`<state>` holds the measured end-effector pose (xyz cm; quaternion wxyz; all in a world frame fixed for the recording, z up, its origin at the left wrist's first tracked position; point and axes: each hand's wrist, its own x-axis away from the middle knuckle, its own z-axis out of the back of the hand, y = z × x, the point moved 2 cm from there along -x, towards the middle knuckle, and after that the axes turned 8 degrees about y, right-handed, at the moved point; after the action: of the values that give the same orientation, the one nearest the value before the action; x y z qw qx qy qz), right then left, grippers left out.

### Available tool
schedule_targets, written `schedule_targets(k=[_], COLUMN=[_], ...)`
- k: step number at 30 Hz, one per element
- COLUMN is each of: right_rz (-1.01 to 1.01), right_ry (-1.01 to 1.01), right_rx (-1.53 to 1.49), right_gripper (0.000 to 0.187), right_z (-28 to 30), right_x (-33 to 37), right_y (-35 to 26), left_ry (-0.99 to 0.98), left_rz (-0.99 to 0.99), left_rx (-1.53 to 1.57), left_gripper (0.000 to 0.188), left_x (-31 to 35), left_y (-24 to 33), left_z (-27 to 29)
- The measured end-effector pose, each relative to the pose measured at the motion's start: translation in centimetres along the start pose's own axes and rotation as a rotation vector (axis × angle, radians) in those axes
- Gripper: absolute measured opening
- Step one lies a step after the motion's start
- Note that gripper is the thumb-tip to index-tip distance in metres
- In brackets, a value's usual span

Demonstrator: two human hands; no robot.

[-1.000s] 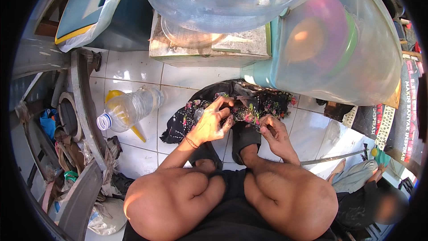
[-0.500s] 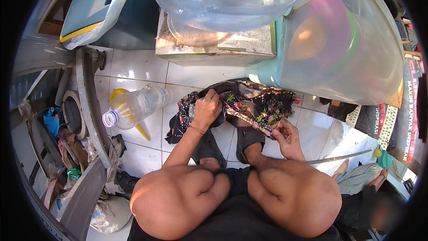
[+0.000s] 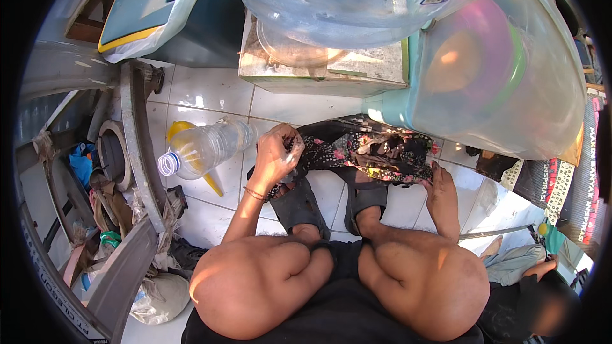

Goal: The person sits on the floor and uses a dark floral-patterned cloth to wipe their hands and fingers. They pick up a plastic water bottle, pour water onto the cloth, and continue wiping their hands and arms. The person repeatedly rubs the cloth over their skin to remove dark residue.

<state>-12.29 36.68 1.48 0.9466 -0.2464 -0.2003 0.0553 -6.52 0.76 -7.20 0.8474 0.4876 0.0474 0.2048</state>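
A black cloth with a pink, green and white floral print (image 3: 389, 153) stretches between my hands above the white tiles, just beyond my dark shoes. My left hand (image 3: 278, 153) is closed on its left end, with some fabric hanging below the fist. At the right end, my right hand (image 3: 442, 192) pinches the cloth's edge between thumb and fingers. The middle of the cloth lies in loose folds, and part of it looks thin and see-through.
Left of the cloth, a clear plastic bottle (image 3: 217, 148) lies against a yellow funnel (image 3: 212, 183). Ahead, a large bluish water jug (image 3: 357, 6) rests on a worn box (image 3: 319, 83), beside a translucent tub (image 3: 510, 102). A metal frame (image 3: 141, 146) stands left; another person (image 3: 519, 293) sits lower right.
My hands have moved apart, the left one leftward and the right one rightward. The cloth is now spread wider and flatter between them. The whole view has shifted slightly.
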Motion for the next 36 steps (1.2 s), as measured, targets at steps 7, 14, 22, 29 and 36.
schedule_targets(k=[7,14,22,29,36], right_rz=[0.843,1.066,1.160,1.077,0.891], right_ry=[-0.015,-0.177,-0.462,-0.362,-0.117], right_rx=[-0.151,-0.296,-0.205,-0.419,-0.817], right_gripper=[0.032,0.013,0.018,0.013,0.026], right_z=[-8.4,-13.8,-13.9,-13.3,-12.2], right_x=[-4.4,-6.4,-7.0,-8.2,-5.1], right_y=[-5.7,-9.6,-15.5,-14.3,-12.9], left_ry=[-0.224,-0.135,0.023,-0.213,0.044], left_rz=[-0.197,0.223,-0.097,-0.166,-0.254], left_rx=[0.249,-0.183,-0.172,-0.181,0.095], left_gripper=[0.022,0.031,0.045,0.012,0.022], left_x=[5.4,16.4,10.0,5.4,7.4], left_y=[2.5,-5.5,2.1,3.2,6.4], left_z=[5.3,10.3,5.3,3.8,2.7])
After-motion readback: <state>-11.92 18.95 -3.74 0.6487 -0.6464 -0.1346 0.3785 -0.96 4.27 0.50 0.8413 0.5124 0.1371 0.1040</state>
